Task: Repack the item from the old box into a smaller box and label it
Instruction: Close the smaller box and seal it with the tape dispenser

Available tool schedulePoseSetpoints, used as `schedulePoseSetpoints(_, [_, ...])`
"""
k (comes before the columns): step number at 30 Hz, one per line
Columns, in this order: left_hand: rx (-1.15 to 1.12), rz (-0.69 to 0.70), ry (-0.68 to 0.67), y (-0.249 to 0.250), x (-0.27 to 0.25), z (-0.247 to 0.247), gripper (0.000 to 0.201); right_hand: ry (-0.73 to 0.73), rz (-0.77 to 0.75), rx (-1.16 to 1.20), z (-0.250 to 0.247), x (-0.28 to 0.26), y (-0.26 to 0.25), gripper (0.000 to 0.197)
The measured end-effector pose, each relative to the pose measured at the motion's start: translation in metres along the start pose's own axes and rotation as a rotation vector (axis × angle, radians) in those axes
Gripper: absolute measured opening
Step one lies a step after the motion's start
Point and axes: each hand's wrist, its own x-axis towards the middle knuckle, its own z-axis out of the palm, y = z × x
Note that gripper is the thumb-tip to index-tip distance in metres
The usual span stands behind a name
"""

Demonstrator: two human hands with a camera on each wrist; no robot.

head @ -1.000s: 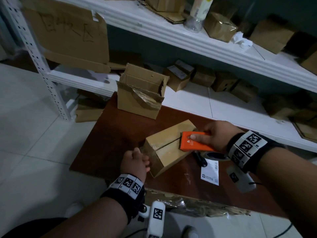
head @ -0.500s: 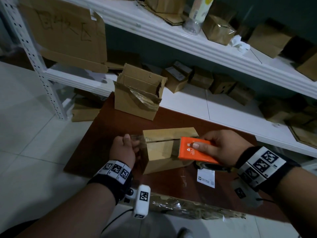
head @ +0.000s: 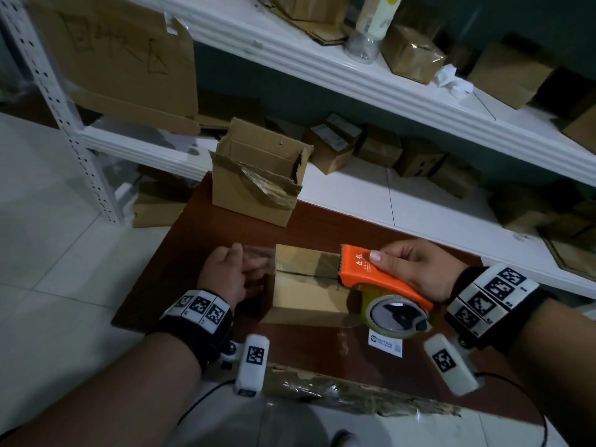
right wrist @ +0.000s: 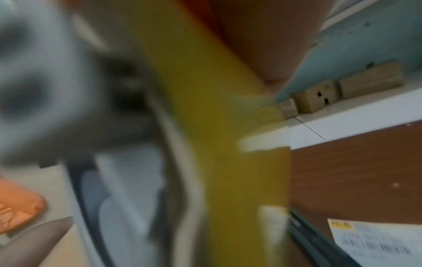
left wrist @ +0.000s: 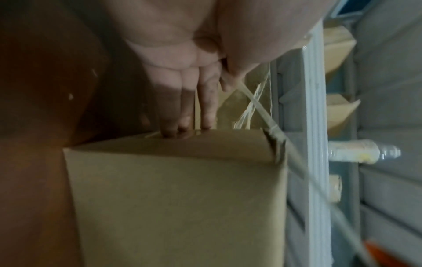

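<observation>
Small box [head: 306, 301] under taping — left hand [head: 222, 275] pinches tape [head: 258, 253] end, right hand [head: 416, 269] grips dispenser [head: 354, 269]; slack or skew may leave a wrinkled, off-seam strip.

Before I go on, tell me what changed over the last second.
The right hand drew the tape dispenser along the small box to its right edge. The box turned square; the left hand now pinches the tape at its left end. Old box and label stayed.
</observation>
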Motion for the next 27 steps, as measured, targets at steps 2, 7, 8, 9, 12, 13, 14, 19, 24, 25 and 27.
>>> schedulePoseSetpoints(2, [-0.049, -0.038, 0.000, 0.001, -0.001, 0.001, 0.029, -0.008, 0.035, 0.025, 0.003, -0.002, -0.003, 0.052])
schedulePoseSetpoints(7, [-0.183, -0.113, 0.084, 0.004, 0.014, -0.010, 0.030, -0.009, 0.099, 0.003, 0.013, -0.002, -0.015, 0.065])
schedulePoseSetpoints(8, [-0.204, -0.118, 0.082, 0.006, 0.015, -0.012, 0.027, -0.006, 0.099, -0.006, 0.016, -0.001, -0.017, 0.067])
schedulePoseSetpoints(9, [-0.212, -0.128, 0.082, 0.008, 0.015, -0.014, 0.024, 0.002, 0.098, -0.016, 0.018, 0.000, -0.018, 0.068])
schedulePoseSetpoints(12, [-0.215, -0.156, 0.089, 0.009, 0.014, -0.018, 0.025, 0.063, 0.113, -0.025, 0.021, 0.002, -0.021, 0.065])
schedulePoseSetpoints(13, [-0.209, -0.158, 0.091, 0.008, 0.013, -0.018, 0.025, 0.086, 0.120, -0.022, 0.020, 0.003, -0.022, 0.065])
schedulePoseSetpoints(14, [-0.211, -0.152, 0.093, 0.006, 0.011, -0.018, 0.026, 0.106, 0.125, -0.016, 0.020, 0.003, -0.023, 0.065])
schedulePoseSetpoints(19, [-0.157, -0.050, 0.093, 0.001, 0.005, -0.014, 0.026, 0.122, 0.132, 0.002, 0.017, 0.002, -0.030, 0.060])
schedulePoseSetpoints(24, [-0.135, -0.055, 0.117, 0.000, 0.004, -0.010, 0.029, 0.125, 0.175, 0.002, 0.017, 0.001, -0.031, 0.066])
schedulePoseSetpoints(25, [-0.141, -0.059, 0.120, -0.001, 0.003, -0.010, 0.029, 0.134, 0.183, -0.005, 0.018, 0.000, -0.032, 0.068])
schedulePoseSetpoints(27, [-0.144, -0.068, 0.114, 0.000, 0.001, -0.009, 0.028, 0.166, 0.189, -0.037, 0.019, -0.001, -0.034, 0.072])
